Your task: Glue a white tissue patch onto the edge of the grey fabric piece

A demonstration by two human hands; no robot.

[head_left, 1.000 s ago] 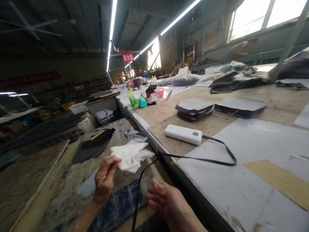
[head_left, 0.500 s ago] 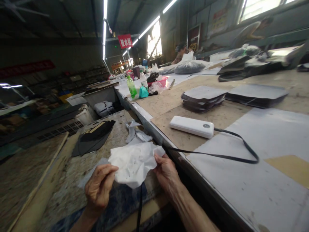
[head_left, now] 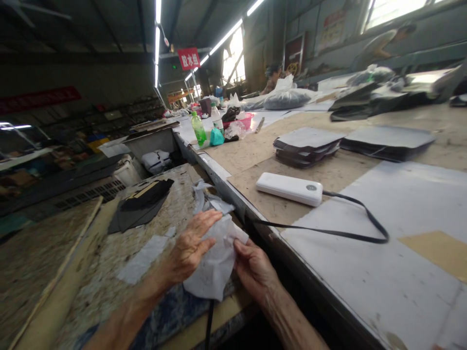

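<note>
White cloth [head_left: 215, 265], hanging lengthwise, both hands

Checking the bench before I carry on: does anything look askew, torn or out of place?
Mostly ordinary clutter. The white sheet between the left hand and right hand is crumpled, and torn-looking white scraps lie beyond it. The black cable from the power bank trails over the table edge.

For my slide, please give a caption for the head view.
Both hands, left and right, fold a crumpled white paper tissue beside a white rectangular power bank.
</note>
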